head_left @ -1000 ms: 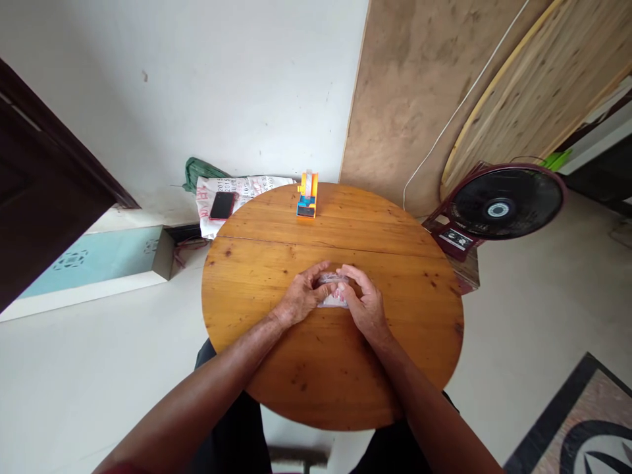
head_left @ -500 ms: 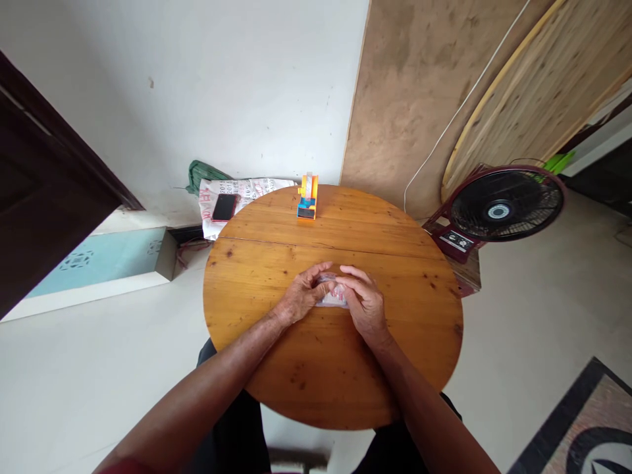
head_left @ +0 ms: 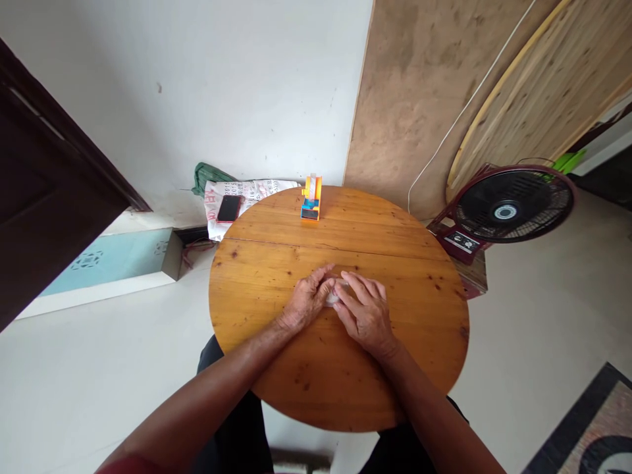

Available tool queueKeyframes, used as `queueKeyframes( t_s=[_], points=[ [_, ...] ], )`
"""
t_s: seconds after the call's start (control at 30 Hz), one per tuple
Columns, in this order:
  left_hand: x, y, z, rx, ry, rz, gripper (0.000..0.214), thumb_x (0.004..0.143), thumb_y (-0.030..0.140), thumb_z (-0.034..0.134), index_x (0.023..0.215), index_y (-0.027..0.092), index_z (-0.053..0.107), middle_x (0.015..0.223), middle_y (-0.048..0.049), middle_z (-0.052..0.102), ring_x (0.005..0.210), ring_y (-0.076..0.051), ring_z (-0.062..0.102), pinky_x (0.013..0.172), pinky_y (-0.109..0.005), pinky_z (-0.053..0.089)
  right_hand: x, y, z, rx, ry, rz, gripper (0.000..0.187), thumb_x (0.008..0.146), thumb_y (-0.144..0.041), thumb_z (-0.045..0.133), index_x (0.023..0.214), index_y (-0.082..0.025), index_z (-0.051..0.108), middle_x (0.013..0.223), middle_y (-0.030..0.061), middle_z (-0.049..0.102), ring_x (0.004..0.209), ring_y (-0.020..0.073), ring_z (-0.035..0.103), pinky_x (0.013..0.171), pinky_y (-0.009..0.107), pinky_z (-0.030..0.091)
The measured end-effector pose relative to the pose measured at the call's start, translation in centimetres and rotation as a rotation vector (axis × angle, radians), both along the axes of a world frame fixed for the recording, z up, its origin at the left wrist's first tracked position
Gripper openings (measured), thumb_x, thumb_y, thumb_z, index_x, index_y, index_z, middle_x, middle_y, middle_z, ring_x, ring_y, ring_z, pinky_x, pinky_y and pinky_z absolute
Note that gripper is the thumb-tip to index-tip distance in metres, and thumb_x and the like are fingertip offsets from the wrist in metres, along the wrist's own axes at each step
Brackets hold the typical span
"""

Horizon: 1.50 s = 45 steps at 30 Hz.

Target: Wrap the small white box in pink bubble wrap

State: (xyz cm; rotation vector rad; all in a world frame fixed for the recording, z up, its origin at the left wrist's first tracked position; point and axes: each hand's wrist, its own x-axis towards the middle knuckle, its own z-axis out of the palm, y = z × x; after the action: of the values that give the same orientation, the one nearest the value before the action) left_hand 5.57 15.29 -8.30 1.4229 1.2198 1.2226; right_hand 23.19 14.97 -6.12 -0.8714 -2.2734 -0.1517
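Observation:
Between my two hands, over the middle of the round wooden table [head_left: 276,257], is a small clear plastic packet [head_left: 332,299] with whitish contents. My left hand [head_left: 310,296] grips its left side, thumb on top and fingers curled around the far edge. From the right, my right hand [head_left: 365,309] closes on the packet, its thumb and fingers bent over it. Both hands cover most of the packet, so its full shape and what is inside cannot be made out.
A yellow and blue tape dispenser [head_left: 311,201] stands at the table's far edge. Behind the left edge, a phone [head_left: 229,209] lies on a printed white sack [head_left: 212,227]. To the right is a dark red fan [head_left: 506,210]; a white cable [head_left: 444,135] hangs along the wall.
My right hand has shifted over the packet, its fingers now covering more of it. My left hand stays on the packet's left side. The whole view has shifted slightly.

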Motion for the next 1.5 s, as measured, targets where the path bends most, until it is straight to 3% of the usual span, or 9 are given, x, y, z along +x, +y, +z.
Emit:
queueKeyframes(
  t_s=[0.1, 0.2, 0.3, 0.47, 0.67, 1.0, 1.3, 1.5],
  points=[
    [-0.1, -0.1, 0.1, 0.019, 0.11, 0.044, 0.051, 0.092, 0.048, 0.052, 0.134, 0.019, 0.057, 0.109, -0.0083, 0.073, 0.096, -0.021, 0.068, 0.091, -0.033, 0.053, -0.1, -0.2, 0.3, -0.003, 0.037, 0.052, 0.021, 0.089, -0.025, 0.059, 0.107, -0.021, 0.069, 0.132, 0.0114, 0.062, 0.12, 0.0299, 0.056, 0.097, 0.049, 0.04],
    [-0.1, 0.1, -0.2, 0.007, 0.061, 0.043, 0.05, 0.092, 0.047, 0.052, 0.133, 0.019, 0.057, 0.11, -0.0085, 0.073, 0.096, -0.021, 0.068, 0.09, -0.032, 0.053, 0.1, -0.4, 0.6, -0.064, 0.204, 0.118, 0.01, 0.086, -0.021, 0.058, 0.083, -0.022, 0.068, 0.123, 0.0077, 0.067, 0.112, 0.0276, 0.06, 0.093, 0.047, 0.043],
    [-0.1, 0.2, -0.6, -0.021, -0.023, 0.034, 0.05, 0.091, 0.048, 0.054, 0.132, 0.019, 0.057, 0.111, -0.0086, 0.072, 0.099, -0.021, 0.067, 0.088, -0.03, 0.054, 0.6, -0.4, 0.7, -0.179, 0.402, 0.056, 0.022, 0.088, -0.02, 0.054, 0.068, -0.021, 0.062, 0.116, 0.0085, 0.068, 0.104, 0.0264, 0.063, 0.089, 0.046, 0.047],
    [0.2, 0.1, -0.4, -0.067, -0.088, 0.048, 0.051, 0.089, 0.049, 0.057, 0.129, 0.017, 0.059, 0.115, -0.0099, 0.07, 0.103, -0.022, 0.066, 0.092, -0.032, 0.052, 1.2, 0.1, 0.2, -0.303, 0.57, -0.041, 0.015, 0.091, -0.022, 0.053, 0.091, -0.021, 0.068, 0.119, 0.0107, 0.064, 0.111, 0.0257, 0.061, 0.097, 0.045, 0.048],
    [0.3, -0.3, 0.3, -0.117, -0.162, 0.032, 0.056, 0.087, 0.053, 0.059, 0.128, 0.015, 0.058, 0.118, -0.0114, 0.069, 0.106, -0.023, 0.065, 0.093, -0.033, 0.052, 0.4, -0.1, -0.2, -0.358, 0.365, 0.0, 0.03, 0.093, -0.022, 0.051, 0.119, -0.024, 0.065, 0.133, 0.0105, 0.058, 0.123, 0.0264, 0.054, 0.102, 0.046, 0.045],
    [0.4, -0.3, 0.7, -0.145, -0.21, 0.037, 0.056, 0.083, 0.054, 0.063, 0.125, 0.017, 0.058, 0.116, -0.0101, 0.07, 0.106, -0.023, 0.065, 0.092, -0.034, 0.054, 0.3, -0.2, -0.3, -0.113, 0.127, 0.041, 0.031, 0.084, -0.023, 0.06, 0.113, -0.029, 0.068, 0.134, 0.0089, 0.059, 0.12, 0.0303, 0.056, 0.094, 0.05, 0.043],
    [0.3, -0.2, 0.9, -0.219, -0.356, 0.081, 0.063, 0.077, 0.059, 0.07, 0.122, 0.016, 0.059, 0.119, -0.0114, 0.069, 0.106, -0.025, 0.065, 0.086, -0.032, 0.054, 0.8, -0.5, 0.9, -0.241, 0.363, -0.021, 0.026, 0.089, -0.019, 0.053, 0.109, -0.026, 0.069, 0.13, 0.0087, 0.061, 0.116, 0.027, 0.059, 0.096, 0.046, 0.046],
    [0.2, -0.3, 1.2, -0.249, -0.431, 0.06, 0.066, 0.073, 0.051, 0.076, 0.125, 0.017, 0.054, 0.127, -0.0131, 0.064, 0.102, -0.022, 0.064, 0.081, -0.029, 0.053, 1.0, -0.2, 0.6, -0.247, 0.306, -0.049, 0.035, 0.09, -0.022, 0.051, 0.121, -0.027, 0.065, 0.134, 0.009, 0.058, 0.121, 0.0285, 0.056, 0.1, 0.048, 0.044]
  ],
)
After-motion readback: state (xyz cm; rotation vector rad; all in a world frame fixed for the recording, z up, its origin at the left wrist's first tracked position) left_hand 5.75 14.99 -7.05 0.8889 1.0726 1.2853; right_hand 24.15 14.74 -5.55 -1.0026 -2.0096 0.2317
